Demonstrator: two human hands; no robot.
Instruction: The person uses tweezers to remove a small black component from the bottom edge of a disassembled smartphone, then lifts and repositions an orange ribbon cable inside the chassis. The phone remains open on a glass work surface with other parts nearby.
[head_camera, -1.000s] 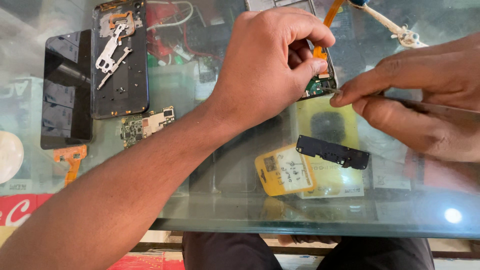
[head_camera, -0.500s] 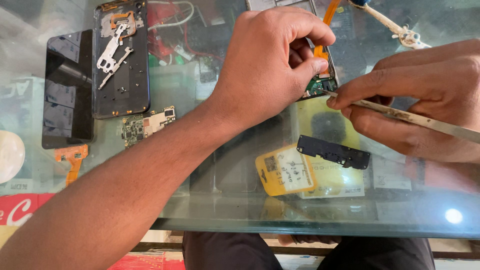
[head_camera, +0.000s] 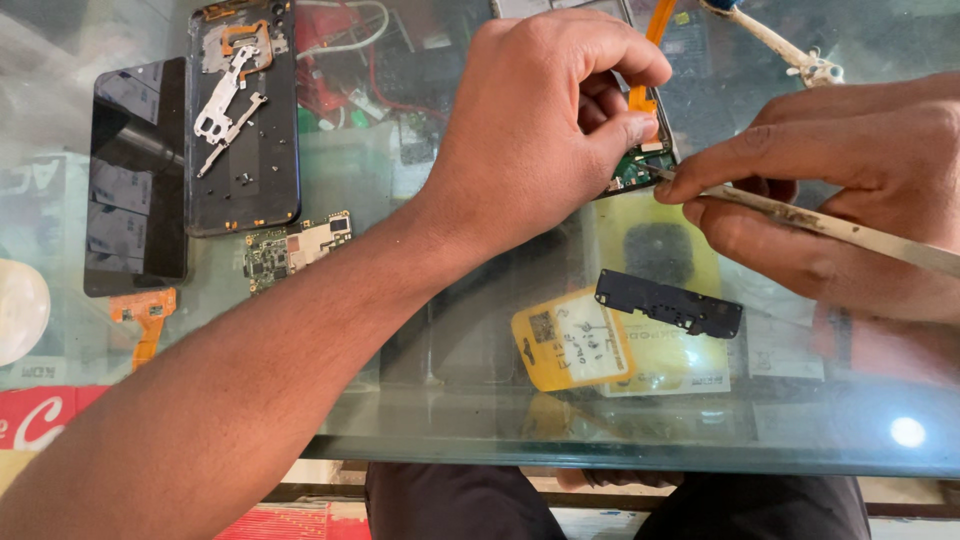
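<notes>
Glass bench (head_camera: 450, 420) takes up the whole view, clutter showing through it from underneath. Left hand (head_camera: 540, 120) reaches in across the glass, fingers (head_camera: 625, 130) curled and pressed down on the opened phone (head_camera: 640, 170) at the top centre, thumb and forefinger pinned near its green board edge. Right hand (head_camera: 850, 190) comes in from the right, fingers (head_camera: 740, 160) pinched together around a thin metal pry tool (head_camera: 830, 228), whose tip touches the phone's lower edge just beside the left thumb. An orange flex cable (head_camera: 650, 60) runs up from that spot between the left fingers.

At the far left lies a black screen panel (head_camera: 135, 180), flat and face up. Just beside it is a dark phone back frame (head_camera: 245, 120) with silver metal brackets (head_camera: 225, 95) resting on it. Below the frame sits a small circuit board (head_camera: 295, 250) (green and pale, lying flat). An orange part (head_camera: 145, 315) lies near the bench's left edge. Near the front centre sits a yellow packet (head_camera: 570, 340), and a black plastic strip (head_camera: 668, 303) is just to its right, both well apart from the hands.
</notes>
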